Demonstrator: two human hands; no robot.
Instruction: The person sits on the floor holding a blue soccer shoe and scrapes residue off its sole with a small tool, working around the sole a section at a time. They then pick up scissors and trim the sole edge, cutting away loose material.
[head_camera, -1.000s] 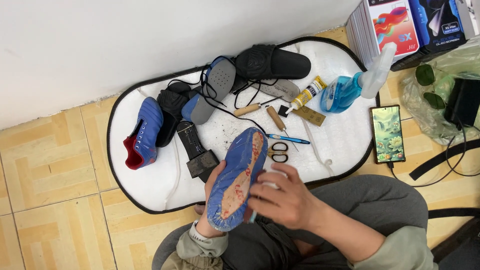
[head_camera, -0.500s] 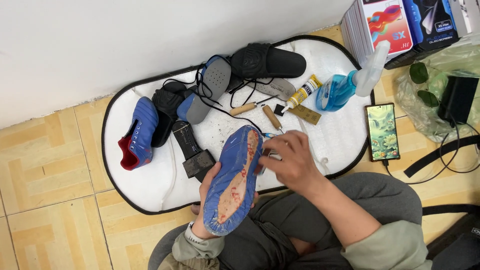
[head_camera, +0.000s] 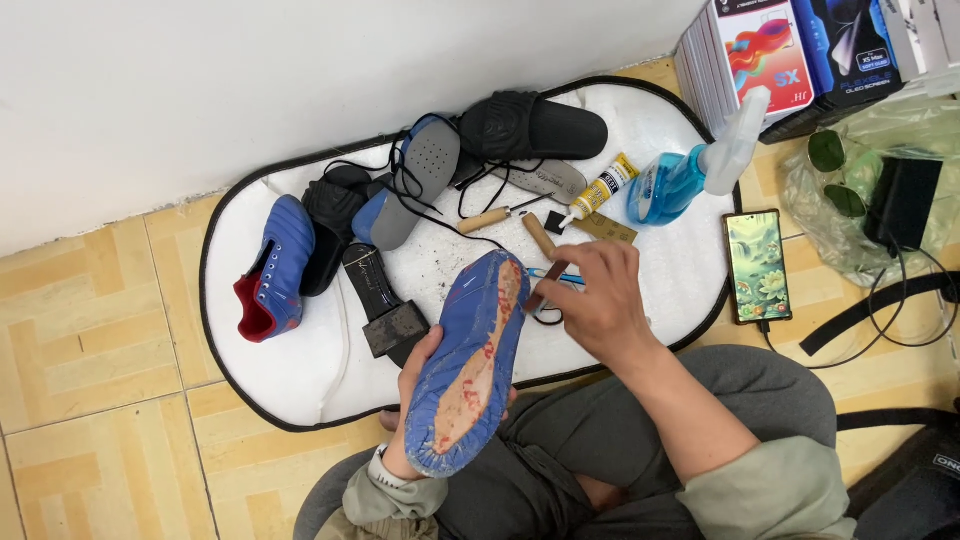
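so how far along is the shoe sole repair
Done: the blue sole is off the blue shoe upper, old residue exposed. In hand: left hand holds the sole up; right hand works a small tool at its edge. Left: the glue tube lies untouched on the mat.

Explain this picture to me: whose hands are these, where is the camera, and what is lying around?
No machine here: a seated person wears the camera on the head, so it looks down at their lap. The left hand holds a blue shoe sole, underside up, with worn reddish patches. The right hand grips a thin dark tool at the sole's edge. Behind lies a white mat carrying a blue shoe, a black slipper, a glue tube and wooden-handled tools. A blue spray bottle and a phone lie to the right.
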